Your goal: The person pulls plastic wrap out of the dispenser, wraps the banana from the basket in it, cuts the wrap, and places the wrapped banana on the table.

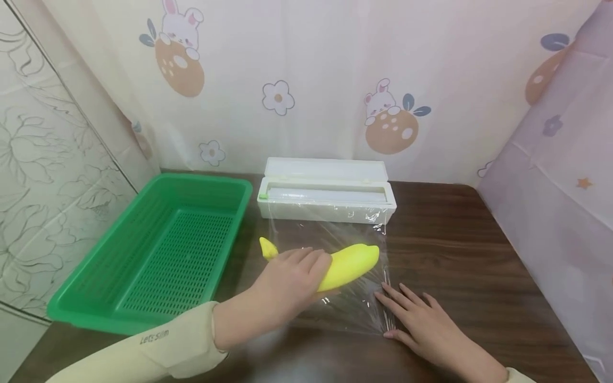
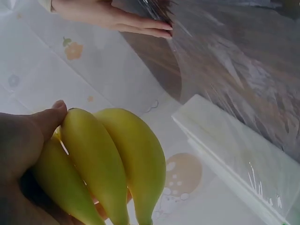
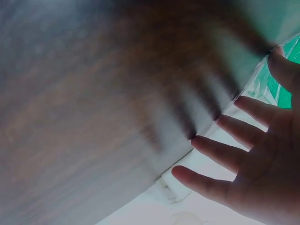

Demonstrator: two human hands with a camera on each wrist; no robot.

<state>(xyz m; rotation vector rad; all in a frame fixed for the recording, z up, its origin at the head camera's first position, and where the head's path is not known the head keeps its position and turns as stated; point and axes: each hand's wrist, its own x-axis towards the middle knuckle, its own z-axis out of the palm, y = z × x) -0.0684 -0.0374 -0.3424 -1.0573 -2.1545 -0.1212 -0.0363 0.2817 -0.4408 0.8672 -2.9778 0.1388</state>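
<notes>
A bunch of yellow bananas (image 1: pixel 356 263) is gripped by my left hand (image 1: pixel 289 279) over a sheet of cling film (image 1: pixel 347 316). In the left wrist view several bananas (image 2: pixel 96 164) show side by side, with the thumb at their stem end. My right hand (image 1: pixel 428 327) lies to the right, fingers spread and straight, its fingertips touching the film's right edge. The right wrist view shows the same hand (image 3: pixel 262 150) from the palm side. The film runs toward me from a white cling film box (image 1: pixel 394 201), whose lid (image 1: pixel 328 169) stands raised.
A green plastic basket (image 1: pixel 72 315) with a perforated bottom stands at the left of the dark wooden table (image 1: pixel 460 250). A patterned curtain (image 1: pixel 316 64) hangs behind the table, and more fabric (image 1: pixel 565 202) borders it on the right.
</notes>
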